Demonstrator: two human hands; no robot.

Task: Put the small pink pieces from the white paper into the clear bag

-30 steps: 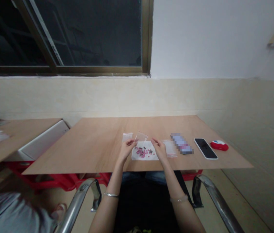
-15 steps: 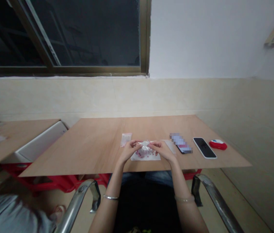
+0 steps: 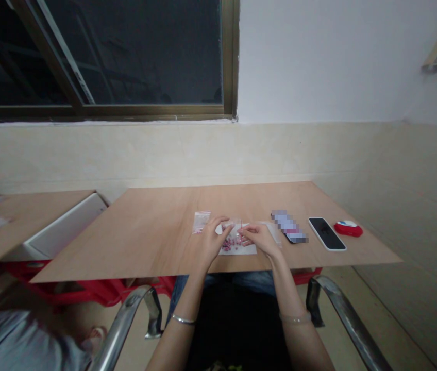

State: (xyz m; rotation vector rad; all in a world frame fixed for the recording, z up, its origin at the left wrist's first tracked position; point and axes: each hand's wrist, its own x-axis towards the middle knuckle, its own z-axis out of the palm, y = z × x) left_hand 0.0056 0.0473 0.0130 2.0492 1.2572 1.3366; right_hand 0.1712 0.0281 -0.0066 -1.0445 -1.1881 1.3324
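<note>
Wooden table (image 3: 149, 221): white sheet (image 3: 246, 251), clear bag (image 3: 201, 221) to its left, pixelated item (image 3: 289, 226), black-screened phone (image 3: 327, 234), red-white object (image 3: 348, 230).

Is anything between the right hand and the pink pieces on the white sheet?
Nothing visible blocks the right hand from the nearer pink pieces on the white sheet. A clear bag seems to hang over the farther ones.

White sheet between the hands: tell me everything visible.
The white sheet lies flat on the wood-look table, close to its front edge. It seems thin, paper or plastic; I can't tell which. Its front edge looks straight. Small pink pieces are scattered on it. The left hand hides its left part, the right hand overlaps its right side, and a clear bag covers some of the far part. Whether either hand touches it is unclear.
</note>
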